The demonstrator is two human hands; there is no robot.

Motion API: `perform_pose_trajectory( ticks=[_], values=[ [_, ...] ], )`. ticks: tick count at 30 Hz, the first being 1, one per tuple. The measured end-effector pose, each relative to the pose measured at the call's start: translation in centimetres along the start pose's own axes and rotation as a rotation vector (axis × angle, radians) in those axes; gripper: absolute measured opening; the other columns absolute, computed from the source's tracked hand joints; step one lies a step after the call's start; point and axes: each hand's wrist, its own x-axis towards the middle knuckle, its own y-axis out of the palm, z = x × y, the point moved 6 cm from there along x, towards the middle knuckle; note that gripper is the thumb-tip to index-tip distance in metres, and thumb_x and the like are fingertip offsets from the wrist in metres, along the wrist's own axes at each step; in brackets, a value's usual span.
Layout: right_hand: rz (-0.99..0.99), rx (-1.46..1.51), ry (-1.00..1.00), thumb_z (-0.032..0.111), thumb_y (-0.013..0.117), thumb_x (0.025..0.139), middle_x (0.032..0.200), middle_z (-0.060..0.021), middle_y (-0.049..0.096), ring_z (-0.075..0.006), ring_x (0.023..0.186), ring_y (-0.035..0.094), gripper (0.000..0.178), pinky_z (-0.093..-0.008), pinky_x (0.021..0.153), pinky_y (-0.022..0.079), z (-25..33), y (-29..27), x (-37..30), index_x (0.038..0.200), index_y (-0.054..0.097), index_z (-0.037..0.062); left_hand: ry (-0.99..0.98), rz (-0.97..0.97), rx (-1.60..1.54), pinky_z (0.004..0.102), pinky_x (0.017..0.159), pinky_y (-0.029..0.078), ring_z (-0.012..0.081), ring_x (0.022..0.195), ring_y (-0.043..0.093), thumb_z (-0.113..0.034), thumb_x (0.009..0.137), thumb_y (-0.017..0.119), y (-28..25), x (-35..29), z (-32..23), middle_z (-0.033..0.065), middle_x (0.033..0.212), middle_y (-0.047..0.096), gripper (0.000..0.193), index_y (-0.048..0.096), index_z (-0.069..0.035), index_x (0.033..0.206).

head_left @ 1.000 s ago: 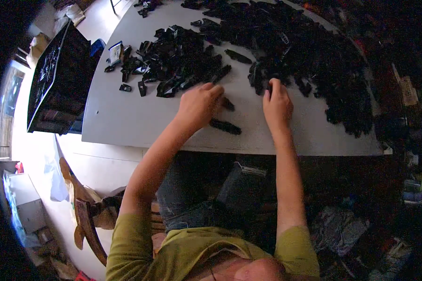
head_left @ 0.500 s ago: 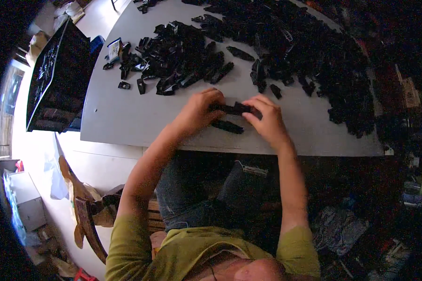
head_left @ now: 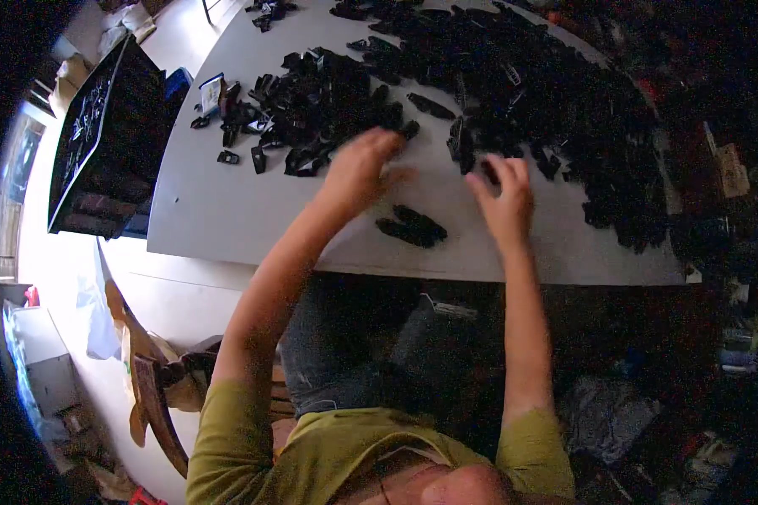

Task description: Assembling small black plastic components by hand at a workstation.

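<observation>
Two long black plastic parts (head_left: 413,227) lie side by side on the grey table (head_left: 253,220), in front of me. My left hand (head_left: 358,175) hovers beyond them at the near edge of the left heap of black plastic pieces (head_left: 324,101). Its thumb points away from the fingers, and I see nothing held; motion blurs it. At the right, my right hand (head_left: 507,198) is over the table with thumb and forefinger apart. A small dark piece shows between those fingertips, and whether they touch it is unclear.
A larger heap of black parts (head_left: 615,151) covers the table's far and right side. Left of the table stands a black crate (head_left: 101,206) with pieces in it. A small white-and-blue packet (head_left: 211,94) lies by the left heap. A wooden chair (head_left: 156,404) stands at lower left.
Both hands have parted and moved away from the black part they held. It now lies beside the other one. My left hand went up toward the left heap, my right slightly rightward.
</observation>
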Motion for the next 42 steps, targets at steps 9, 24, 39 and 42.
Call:
perform_pose_trajectory(
  ticks=[9,24,39,42],
  values=[
    [0.301,0.404,0.338,0.007,0.067,0.075,0.077,-0.0075,0.059,-0.0172,0.069,0.057,0.023,-0.0269,0.067,0.046,-0.6,1.6,-0.8,0.096,0.059,0.0028,0.048,0.159,0.043,0.0369,0.079,0.044,0.0294,0.093,0.052,-0.006,0.067,0.065,1.4,-1.0,-1.1,0.0087,0.091,0.056,0.020,0.061,-0.007,0.087],
    [0.476,0.057,-0.294,0.009,0.073,0.064,0.078,-0.0071,0.058,-0.0260,0.078,0.054,0.025,-0.0383,0.070,0.042,3.2,0.3,-1.2,0.088,0.068,0.0026,0.067,0.276,-0.413,0.0377,0.079,0.047,0.0298,0.089,0.058,-0.009,0.067,0.070,3.5,-1.7,0.2,0.0122,0.090,0.062,0.023,0.064,-0.003,0.088],
    [0.049,-0.212,-0.225,0.003,0.059,0.081,0.110,-0.0121,0.052,-0.0253,0.084,0.058,0.025,-0.0329,0.074,0.048,-4.8,1.2,2.2,0.106,0.057,0.0017,0.469,0.139,0.323,0.0371,0.088,0.043,0.0284,0.108,0.048,-0.007,0.073,0.059,6.5,5.2,-1.7,0.0099,0.118,0.050,0.035,0.058,-0.008,0.108],
    [0.118,-0.224,-0.216,0.004,0.059,0.082,0.110,-0.0110,0.053,-0.0249,0.082,0.058,0.029,-0.0322,0.072,0.048,-5.6,1.7,1.4,0.110,0.055,0.0010,0.472,0.196,0.354,0.0392,0.087,0.043,0.0290,0.105,0.050,-0.009,0.076,0.058,7.2,5.3,-0.8,0.0095,0.114,0.052,0.031,0.059,-0.007,0.107]
  ],
)
